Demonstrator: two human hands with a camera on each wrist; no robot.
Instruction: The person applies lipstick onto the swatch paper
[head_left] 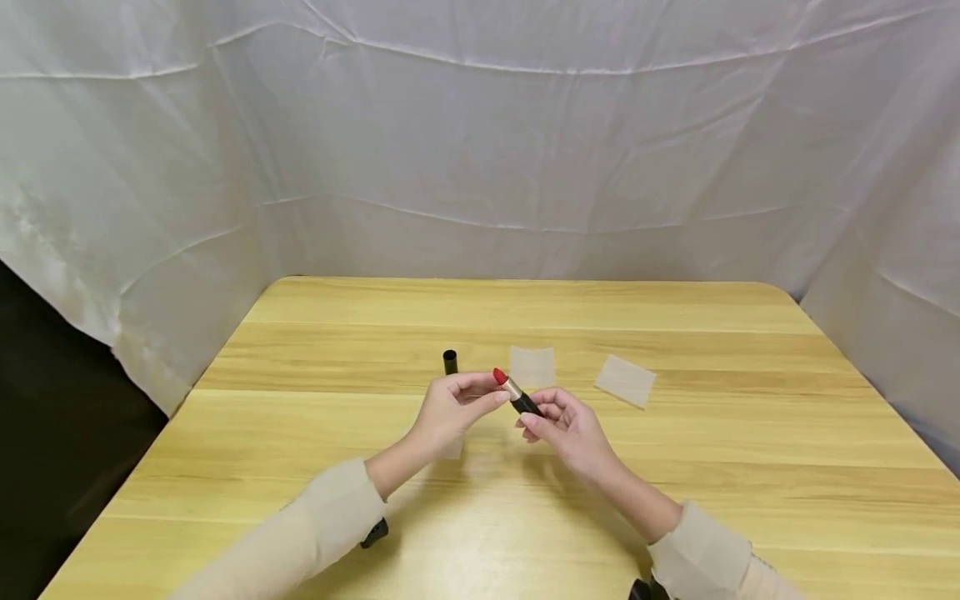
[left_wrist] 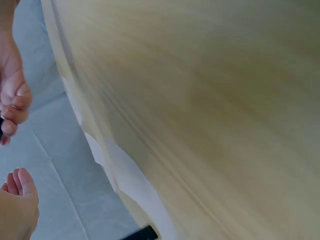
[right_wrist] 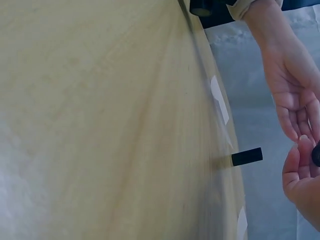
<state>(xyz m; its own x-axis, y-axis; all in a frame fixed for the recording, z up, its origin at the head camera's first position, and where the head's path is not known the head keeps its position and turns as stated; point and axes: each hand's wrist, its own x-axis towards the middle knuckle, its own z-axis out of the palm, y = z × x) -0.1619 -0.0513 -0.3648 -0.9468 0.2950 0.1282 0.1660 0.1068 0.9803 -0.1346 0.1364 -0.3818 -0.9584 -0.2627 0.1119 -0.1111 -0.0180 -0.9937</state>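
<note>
The lipstick [head_left: 513, 390] is held above the table [head_left: 750, 467], its red tip [head_left: 499, 377] pointing between 10 and 11 o'clock and its black base [head_left: 528, 407] toward 4 to 5 o'clock. The right hand [head_left: 573, 429], at the lipstick's 4 o'clock, pinches that base between thumb and curled fingers. The left hand [head_left: 450, 408] reaches in from 9 o'clock, its thumb end right beside the gold collar [head_left: 513, 390] and its fingers extended near the red tip; whether it pinches the collar or only hovers next to it, I cannot tell. In the right wrist view the left fingers look nearly straight. At the lipstick's 10 o'clock, just beyond the left hand, the black cap [head_left: 450, 363] stands upright, hollow end up. Three pale sheets lie on the table: one [head_left: 532, 365] at 1 o'clock, another [head_left: 626, 382] turned askew at 3 o'clock, and a third [head_left: 452, 448] at 8 o'clock, partly hidden by the left hand. Beige sleeves come in from 7 o'clock [head_left: 318, 517] and 5 o'clock [head_left: 705, 550], each with a black device under the cuff. A creased, pale curtain [head_left: 525, 125] hangs at 12 o'clock behind the table.
</note>
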